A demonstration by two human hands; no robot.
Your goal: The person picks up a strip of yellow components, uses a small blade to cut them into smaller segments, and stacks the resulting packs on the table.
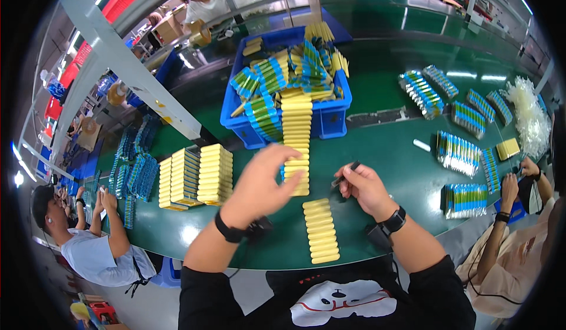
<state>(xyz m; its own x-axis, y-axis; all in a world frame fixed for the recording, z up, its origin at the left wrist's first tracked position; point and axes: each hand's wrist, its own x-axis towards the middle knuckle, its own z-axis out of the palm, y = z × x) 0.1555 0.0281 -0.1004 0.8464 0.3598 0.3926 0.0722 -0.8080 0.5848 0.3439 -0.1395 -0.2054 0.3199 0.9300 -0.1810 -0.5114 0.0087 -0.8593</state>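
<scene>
Left hand (pixel 262 182) partly hides yellow strip (pixel 296 147).

A long strip of yellow cylindrical cells (pixel 296 144) runs from the blue plastic crate (pixel 330 118) toward the left hand (pixel 259 182), its near end just beside those fingers. A short strip of yellow cells (pixel 320 231) lies on the green table (pixel 383 153) between both wrists. The right hand (pixel 364 187) pinches a thin dark tool (pixel 345 174) right of the long strip. Stacked yellow cell blocks (pixel 197 175) stand left of the left hand.
</scene>
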